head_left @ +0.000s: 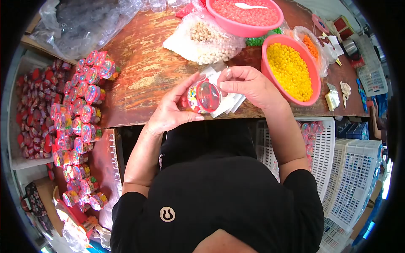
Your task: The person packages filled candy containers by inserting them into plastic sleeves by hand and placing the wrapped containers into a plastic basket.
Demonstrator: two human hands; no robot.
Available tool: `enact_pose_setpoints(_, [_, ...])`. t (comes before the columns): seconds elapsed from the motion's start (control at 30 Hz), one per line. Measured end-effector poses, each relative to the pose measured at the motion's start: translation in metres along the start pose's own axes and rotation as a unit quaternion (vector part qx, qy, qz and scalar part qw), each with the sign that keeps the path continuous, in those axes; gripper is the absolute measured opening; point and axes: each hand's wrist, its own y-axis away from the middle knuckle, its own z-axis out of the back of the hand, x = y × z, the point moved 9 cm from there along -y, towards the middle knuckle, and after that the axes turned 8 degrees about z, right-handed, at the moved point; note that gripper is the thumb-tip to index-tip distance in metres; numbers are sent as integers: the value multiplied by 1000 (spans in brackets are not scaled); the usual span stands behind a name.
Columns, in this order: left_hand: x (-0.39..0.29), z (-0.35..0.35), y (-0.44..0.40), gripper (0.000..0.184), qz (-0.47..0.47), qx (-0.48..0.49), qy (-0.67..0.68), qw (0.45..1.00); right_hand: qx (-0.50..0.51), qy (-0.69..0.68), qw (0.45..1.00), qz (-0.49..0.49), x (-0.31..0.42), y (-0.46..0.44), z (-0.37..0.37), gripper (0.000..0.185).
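My left hand (168, 110) is wrapped round a small clear container (208, 97) with a red rim and multicoloured beads inside, held tilted above the table's front edge. Just to its right, my right hand (249, 86) has thumb and fingers pinched together. Whatever sits in that pinch, if anything, is too small to make out. Beneath the container lie white paper slips (231, 104).
Beyond my hands are a bag of cream beads (206, 40), a pink basin of pink beads (249, 29) with a white spoon (251, 6), and a basin of yellow beads (289, 71). Filled containers (86, 114) are stacked left; white crates (354, 168) stand right.
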Motion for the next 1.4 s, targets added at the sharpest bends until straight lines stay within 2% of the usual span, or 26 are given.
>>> enact_pose_setpoints(0.1, [8, 8, -2, 91, 10, -4, -18, 1000, 9, 44, 999, 12, 6, 4, -6, 12])
enact_pose_setpoints(0.13, [4, 8, -1, 88, -13, -9, 5, 1000, 12, 44, 999, 11, 6, 3, -5, 12])
enact_pose_setpoints(0.2, [3, 8, -1, 89, -15, -11, 23, 1000, -44, 82, 995, 46, 11, 3, 6, 11])
enact_pose_setpoints(0.3, [3, 9, -6, 88, -30, -15, 30, 999, -25, 30, 998, 47, 10, 6, -7, 10])
enact_pose_setpoints(0.43, [-1, 9, -8, 87, -34, -45, -35, 998, -54, 27, 997, 44, 3, 4, 0, 10])
enact_pose_setpoints(0.57, [-1, 6, -10, 80, -21, -13, 97, 995, -71, -64, 990, 107, 3, 3, 10, 11])
enact_pose_setpoints(0.7, [-2, 8, -13, 78, -42, -20, 209, 977, -75, 4, 994, 80, 5, 7, 12, 12])
enact_pose_setpoints(0.83, [-2, 10, -14, 76, -39, -35, 217, 975, -79, 33, 992, 90, 10, 8, 10, 13])
enact_pose_setpoints(0.97, [2, 9, -14, 77, -33, -48, 146, 988, -82, 39, 991, 97, 16, 8, 2, 14])
enact_pose_setpoints(1.03, [1, 8, -16, 81, -43, -55, 96, 993, -79, 79, 985, 131, 26, 8, -2, 15])
enact_pose_setpoints(1.1, [2, 6, -16, 83, -35, -61, 88, 994, -86, 48, 989, 107, 20, 6, 2, 15])
enact_pose_setpoints(1.17, [-8, 7, -14, 84, -95, -89, 0, 992, -92, 19, 992, 84, 11, 6, 3, 16])
enact_pose_setpoints(1.23, [-13, 2, -13, 83, -76, -84, -1, 993, -114, -57, 987, 97, 7, 6, 5, 16])
enact_pose_setpoints(1.27, [-11, 0, -13, 83, -55, -81, -3, 995, -114, -57, 987, 96, 7, 7, 5, 16])
enact_pose_setpoints(1.4, [-7, 2, -13, 79, -65, -82, -19, 994, -97, 10, 992, 85, 5, 6, 4, 16])
